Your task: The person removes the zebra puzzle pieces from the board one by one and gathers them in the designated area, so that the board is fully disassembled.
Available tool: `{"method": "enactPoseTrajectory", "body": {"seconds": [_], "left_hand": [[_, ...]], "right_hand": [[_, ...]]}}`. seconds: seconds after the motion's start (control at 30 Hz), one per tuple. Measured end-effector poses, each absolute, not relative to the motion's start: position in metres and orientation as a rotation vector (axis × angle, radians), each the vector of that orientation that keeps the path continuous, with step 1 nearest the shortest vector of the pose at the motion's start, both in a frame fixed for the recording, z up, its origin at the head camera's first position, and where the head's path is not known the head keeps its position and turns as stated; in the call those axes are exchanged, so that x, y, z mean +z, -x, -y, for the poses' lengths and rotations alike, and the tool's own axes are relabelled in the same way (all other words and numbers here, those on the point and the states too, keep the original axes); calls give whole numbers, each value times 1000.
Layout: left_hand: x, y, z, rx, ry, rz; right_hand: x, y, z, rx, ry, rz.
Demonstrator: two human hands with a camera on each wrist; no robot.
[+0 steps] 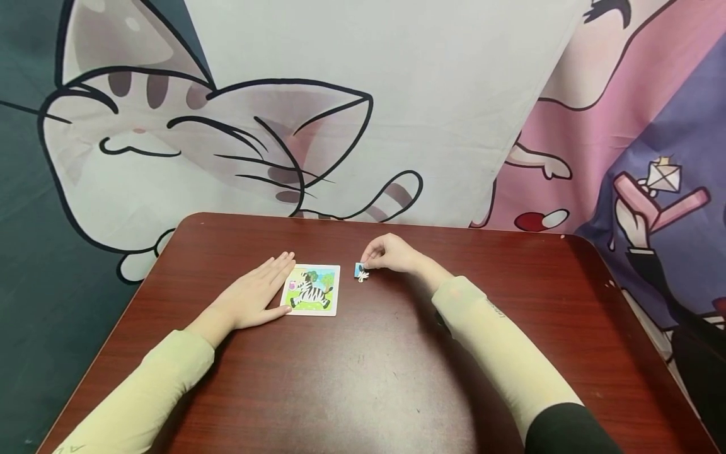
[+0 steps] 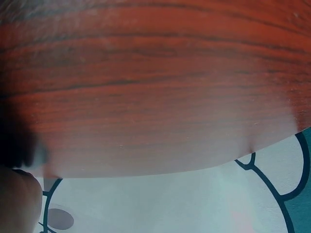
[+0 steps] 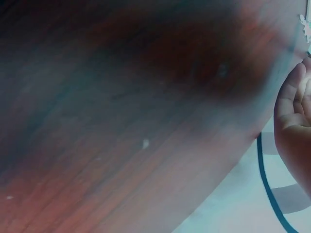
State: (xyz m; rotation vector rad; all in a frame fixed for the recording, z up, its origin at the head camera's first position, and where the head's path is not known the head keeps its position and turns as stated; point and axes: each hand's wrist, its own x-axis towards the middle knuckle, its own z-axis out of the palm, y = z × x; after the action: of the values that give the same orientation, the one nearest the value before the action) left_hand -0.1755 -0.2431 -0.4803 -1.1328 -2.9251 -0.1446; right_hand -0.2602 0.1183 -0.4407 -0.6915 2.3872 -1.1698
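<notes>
A small square zebra picture puzzle [image 1: 311, 291] with a white border lies flat on the brown table. My left hand [image 1: 253, 295] lies beside it with straight fingers, its fingertips and thumb tip at the puzzle's left edge. Only part of that hand [image 2: 19, 201] shows in the left wrist view. Right of the puzzle, my right hand [image 1: 395, 255] pinches a small light-blue and white puzzle piece [image 1: 360, 272] between thumb and fingers, low over the table. In the right wrist view the curled right hand [image 3: 294, 107] and a bit of the white piece [image 3: 305, 28] appear at the right edge.
The dark red-brown table [image 1: 374, 372] has rounded far corners. Behind its far edge hangs a white cloth [image 1: 454, 113] with a cartoon cat. Pink and purple printed cloth [image 1: 641, 145] hangs at the right.
</notes>
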Motion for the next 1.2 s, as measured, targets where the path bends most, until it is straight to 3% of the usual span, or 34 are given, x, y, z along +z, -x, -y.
{"method": "enactPoseTrajectory", "body": {"seconds": [1.2], "left_hand": [[-482,175,243,-126,1131,2924]], "right_hand": [[-459,258,-120,-1087,704,-2555]]}}
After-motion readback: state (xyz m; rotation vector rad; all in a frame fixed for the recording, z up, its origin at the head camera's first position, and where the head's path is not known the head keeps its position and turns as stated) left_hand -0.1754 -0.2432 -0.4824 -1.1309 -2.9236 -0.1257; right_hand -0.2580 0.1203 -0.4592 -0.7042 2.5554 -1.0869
